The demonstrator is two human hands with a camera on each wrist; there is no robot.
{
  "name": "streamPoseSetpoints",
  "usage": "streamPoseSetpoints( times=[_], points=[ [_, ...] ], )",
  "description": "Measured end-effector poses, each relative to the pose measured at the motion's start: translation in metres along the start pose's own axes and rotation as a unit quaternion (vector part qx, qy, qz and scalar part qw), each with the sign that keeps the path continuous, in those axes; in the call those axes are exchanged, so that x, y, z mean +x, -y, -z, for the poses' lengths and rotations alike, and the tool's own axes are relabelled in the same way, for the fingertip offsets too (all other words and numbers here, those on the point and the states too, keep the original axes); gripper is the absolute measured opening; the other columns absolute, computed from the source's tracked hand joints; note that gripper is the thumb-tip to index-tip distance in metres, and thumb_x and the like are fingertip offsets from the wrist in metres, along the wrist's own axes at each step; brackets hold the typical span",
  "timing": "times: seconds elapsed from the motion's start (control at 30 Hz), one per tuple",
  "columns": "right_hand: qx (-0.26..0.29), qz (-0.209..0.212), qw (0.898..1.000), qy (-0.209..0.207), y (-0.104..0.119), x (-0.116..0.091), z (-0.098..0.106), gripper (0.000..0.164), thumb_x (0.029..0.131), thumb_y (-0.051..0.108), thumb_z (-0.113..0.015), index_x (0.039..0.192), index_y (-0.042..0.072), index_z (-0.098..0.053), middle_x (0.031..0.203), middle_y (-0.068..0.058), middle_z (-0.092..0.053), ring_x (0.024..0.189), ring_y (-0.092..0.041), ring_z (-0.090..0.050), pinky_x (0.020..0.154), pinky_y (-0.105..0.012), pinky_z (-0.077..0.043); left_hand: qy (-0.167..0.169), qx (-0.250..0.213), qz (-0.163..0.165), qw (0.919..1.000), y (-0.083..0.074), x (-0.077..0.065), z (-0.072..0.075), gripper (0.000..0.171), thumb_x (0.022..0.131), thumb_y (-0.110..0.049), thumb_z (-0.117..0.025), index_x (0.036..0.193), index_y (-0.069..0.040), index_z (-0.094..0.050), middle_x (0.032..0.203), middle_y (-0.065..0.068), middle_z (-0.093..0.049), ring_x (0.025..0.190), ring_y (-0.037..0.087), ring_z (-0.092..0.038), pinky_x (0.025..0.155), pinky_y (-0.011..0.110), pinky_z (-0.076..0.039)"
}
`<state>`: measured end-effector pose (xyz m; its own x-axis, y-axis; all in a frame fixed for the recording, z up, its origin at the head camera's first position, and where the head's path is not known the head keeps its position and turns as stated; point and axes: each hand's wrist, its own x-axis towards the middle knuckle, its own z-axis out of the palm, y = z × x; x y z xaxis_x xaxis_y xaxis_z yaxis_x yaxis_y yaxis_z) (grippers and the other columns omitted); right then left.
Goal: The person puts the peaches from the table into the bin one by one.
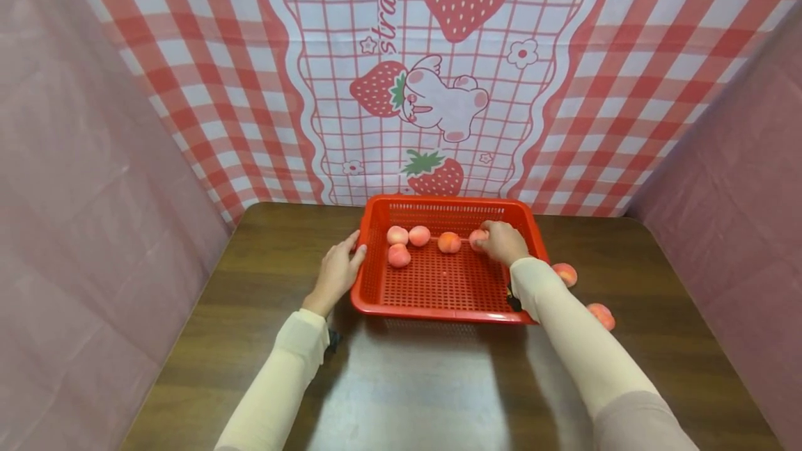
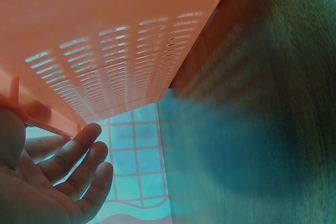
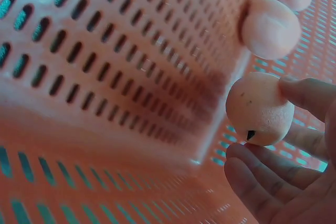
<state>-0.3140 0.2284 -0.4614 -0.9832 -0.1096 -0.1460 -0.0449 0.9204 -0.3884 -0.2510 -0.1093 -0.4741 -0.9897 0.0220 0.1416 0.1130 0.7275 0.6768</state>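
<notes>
A red plastic basket (image 1: 438,315) with slotted walls stands on the table. My right hand (image 1: 505,242) reaches inside it at the right and holds a peach (image 3: 260,108) between thumb and fingers, close to the basket wall. Beside that in the right wrist view lies another peach (image 3: 271,28). One peach (image 1: 449,242) sits near the basket's middle, and a group (image 1: 399,255) of 3 lies at its left. My left hand (image 1: 338,271) is at the basket's left rim, its fingers loosely extended along the outer side under the rim (image 2: 52,124).
On the table (image 1: 250,339), right of the basket, lie a peach (image 1: 565,274) and a nearer peach (image 1: 601,316), both next to my right sleeve. A checked strawberry cloth (image 1: 250,89) hangs behind the table, with pink cloths (image 1: 720,193) at both sides.
</notes>
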Motion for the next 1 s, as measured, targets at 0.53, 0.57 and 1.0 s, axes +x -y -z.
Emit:
streamPoseSetpoints(
  times=[0.53, 0.57, 1.0],
  points=[
    [0.009, -0.016, 1.000, 0.010, 0.001, 0.003, -0.011, 0.053, 0.095, 0.027, -0.061, 0.139, 0.000, -0.049, 0.132, -0.024, -0.059, 0.119, -0.041, -0.057, 0.101, -0.056, -0.044, 0.002, -0.008, 0.006, 0.9999, 0.002, 0.002, -0.002, 0.047, 0.099, -0.026, -0.053, 0.142, -0.007, -0.050, 0.124, 0.019, -0.066, 0.118, 0.039, -0.058, 0.103, 0.051, -0.043],
    [0.011, -0.017, 1.000, 0.013, 0.001, 0.002, -0.011, 0.054, 0.095, 0.027, -0.061, 0.140, 0.000, -0.048, 0.133, -0.024, -0.058, 0.120, -0.041, -0.056, 0.102, -0.056, -0.043, 0.002, -0.008, 0.005, 1.0000, 0.002, 0.002, -0.002, 0.047, 0.099, -0.026, -0.053, 0.142, -0.007, -0.050, 0.124, 0.019, -0.066, 0.118, 0.039, -0.058, 0.102, 0.051, -0.043],
    [0.002, 0.006, 1.000, 0.008, -0.009, -0.003, -0.001, 0.049, 0.095, 0.024, -0.059, 0.135, -0.003, -0.052, 0.130, -0.025, -0.060, 0.113, -0.039, -0.060, 0.097, -0.054, -0.047, 0.003, -0.011, 0.011, 0.9999, 0.000, 0.001, -0.001, 0.047, 0.099, -0.027, -0.053, 0.142, -0.008, -0.050, 0.122, 0.018, -0.067, 0.117, 0.039, -0.059, 0.101, 0.052, -0.043]
  ],
)
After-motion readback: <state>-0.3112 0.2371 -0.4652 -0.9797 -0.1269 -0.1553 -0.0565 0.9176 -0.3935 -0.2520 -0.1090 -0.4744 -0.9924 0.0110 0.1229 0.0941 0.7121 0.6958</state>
